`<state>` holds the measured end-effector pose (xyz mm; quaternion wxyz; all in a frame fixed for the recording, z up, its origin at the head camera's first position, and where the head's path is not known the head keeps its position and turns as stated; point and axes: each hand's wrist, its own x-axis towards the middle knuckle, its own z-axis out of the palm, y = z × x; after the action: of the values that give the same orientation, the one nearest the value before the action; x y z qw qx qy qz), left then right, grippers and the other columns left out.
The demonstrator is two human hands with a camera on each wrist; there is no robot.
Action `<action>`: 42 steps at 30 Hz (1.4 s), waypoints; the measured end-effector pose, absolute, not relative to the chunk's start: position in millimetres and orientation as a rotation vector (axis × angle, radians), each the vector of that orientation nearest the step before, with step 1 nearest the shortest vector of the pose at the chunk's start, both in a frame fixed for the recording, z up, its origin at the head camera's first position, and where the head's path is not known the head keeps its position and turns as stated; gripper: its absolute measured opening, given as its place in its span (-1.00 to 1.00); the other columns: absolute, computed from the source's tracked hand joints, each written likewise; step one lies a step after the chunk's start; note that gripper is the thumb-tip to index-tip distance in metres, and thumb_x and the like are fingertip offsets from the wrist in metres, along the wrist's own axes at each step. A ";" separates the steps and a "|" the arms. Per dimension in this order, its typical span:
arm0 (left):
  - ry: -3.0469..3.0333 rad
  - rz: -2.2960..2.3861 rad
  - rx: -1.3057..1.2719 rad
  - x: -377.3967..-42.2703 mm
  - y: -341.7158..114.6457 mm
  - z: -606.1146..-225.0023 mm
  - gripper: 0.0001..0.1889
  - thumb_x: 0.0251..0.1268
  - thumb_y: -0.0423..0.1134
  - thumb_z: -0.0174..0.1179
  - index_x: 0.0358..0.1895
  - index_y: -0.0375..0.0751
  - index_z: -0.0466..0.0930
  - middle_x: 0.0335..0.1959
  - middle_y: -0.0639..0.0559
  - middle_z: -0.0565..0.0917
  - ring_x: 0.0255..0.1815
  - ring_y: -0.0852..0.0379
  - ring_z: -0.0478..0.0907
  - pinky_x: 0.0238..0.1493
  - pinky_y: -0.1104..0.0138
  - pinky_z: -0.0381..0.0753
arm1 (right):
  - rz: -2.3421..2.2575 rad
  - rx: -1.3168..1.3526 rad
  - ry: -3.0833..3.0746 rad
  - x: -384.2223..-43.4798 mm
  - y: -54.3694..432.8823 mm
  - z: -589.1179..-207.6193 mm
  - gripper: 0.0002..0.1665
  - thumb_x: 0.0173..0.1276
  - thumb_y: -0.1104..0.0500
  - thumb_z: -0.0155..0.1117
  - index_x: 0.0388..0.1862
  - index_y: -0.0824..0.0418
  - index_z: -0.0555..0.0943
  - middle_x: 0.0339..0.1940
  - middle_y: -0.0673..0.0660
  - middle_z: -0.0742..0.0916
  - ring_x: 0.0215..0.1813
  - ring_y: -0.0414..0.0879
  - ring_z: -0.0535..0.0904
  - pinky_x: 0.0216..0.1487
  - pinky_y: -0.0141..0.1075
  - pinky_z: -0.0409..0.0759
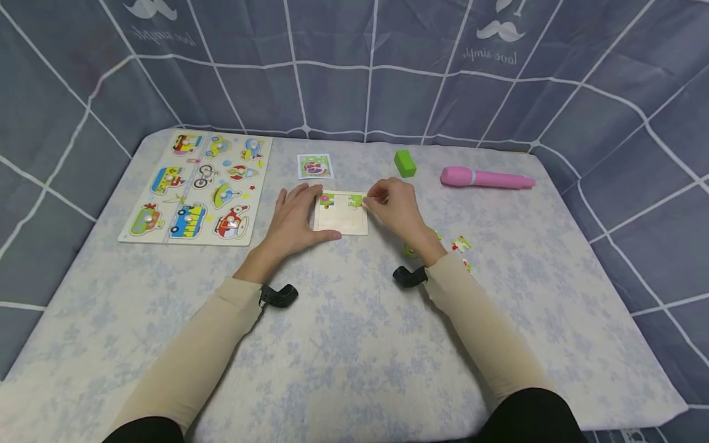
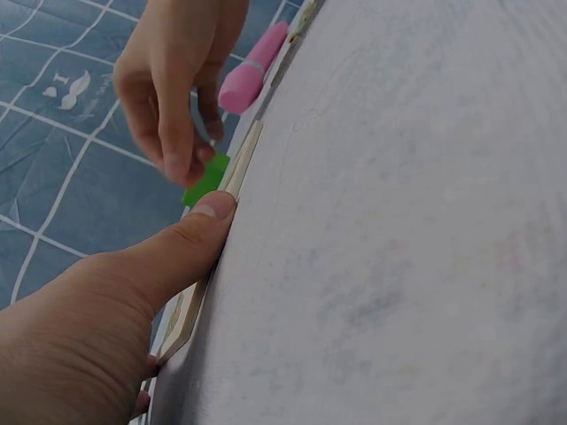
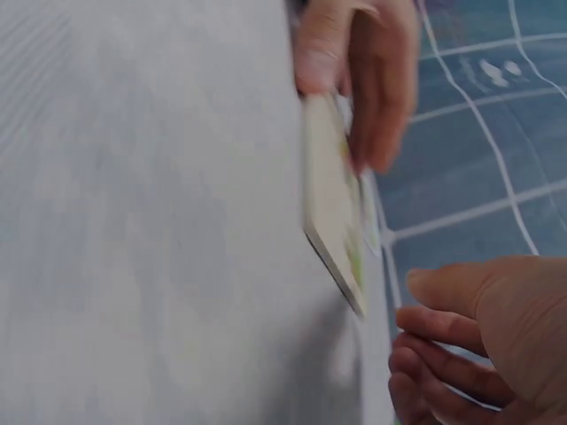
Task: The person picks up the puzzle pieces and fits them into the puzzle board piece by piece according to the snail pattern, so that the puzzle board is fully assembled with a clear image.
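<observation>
A small pale wooden puzzle tray [image 1: 342, 223] lies at the middle of the table, with pieces in its top corners: one with pink and green [image 1: 327, 200], one mostly green [image 1: 355, 200]. My left hand [image 1: 296, 221] grips the tray by its left part, thumb along the near edge and fingers at the far edge. The thumb [image 2: 213, 208] presses on the rim in the left wrist view. My right hand [image 1: 396, 206] hovers at the tray's upper right corner, fingers loosely bent. In the right wrist view that hand [image 3: 478, 341] is apart from the tray and shows nothing between thumb and fingers.
Several loose puzzle pieces [image 1: 461, 244] lie beside my right forearm, partly hidden. Behind the tray are a picture card [image 1: 315, 166] and a green block [image 1: 405, 163]. A pink wand-shaped object [image 1: 487, 178] lies at right. A vehicle peg-puzzle board [image 1: 196, 191] is at left.
</observation>
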<state>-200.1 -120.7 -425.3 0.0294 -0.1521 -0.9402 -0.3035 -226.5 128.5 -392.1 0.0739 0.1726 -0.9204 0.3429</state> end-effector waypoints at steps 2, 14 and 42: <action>-2.903 -0.935 -0.465 -200.6 -120.9 -424.3 0.18 -0.06 0.24 0.64 0.62 -0.18 0.25 0.61 -0.19 0.36 0.72 -0.15 0.05 0.76 -0.11 -0.32 | 1.061 0.503 -2.751 -225.7 141.4 -387.5 -0.86 0.44 0.22 0.44 -0.19 0.31 0.79 -0.25 0.24 0.80 -0.19 0.05 0.74 -0.07 -0.16 0.77; -2.903 -0.934 -0.480 -200.3 -120.4 -425.0 0.20 -0.06 0.24 0.64 0.63 -0.18 0.24 0.61 -0.17 0.36 0.73 -0.14 0.05 0.76 -0.12 -0.33 | 1.096 0.416 -2.852 -202.8 231.4 -377.0 -0.82 0.48 0.19 0.41 -0.06 0.26 0.79 -0.20 0.22 0.81 -0.13 0.04 0.73 0.04 -0.09 0.76; -2.918 -0.932 -0.469 -200.2 -120.4 -422.1 0.19 -0.07 0.22 0.65 0.62 -0.19 0.25 0.61 -0.20 0.35 0.73 -0.15 0.04 0.76 -0.12 -0.33 | 0.971 0.158 -3.042 -155.3 295.1 -382.3 -0.57 0.22 0.19 0.65 0.02 0.32 0.74 -0.18 0.24 0.78 -0.15 -0.02 0.67 -0.20 -0.50 0.53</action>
<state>-200.2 -120.4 -422.1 0.0215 -0.1513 -0.9414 -0.3006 -155.3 295.1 -382.3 -0.0278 0.0494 -0.9511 0.3037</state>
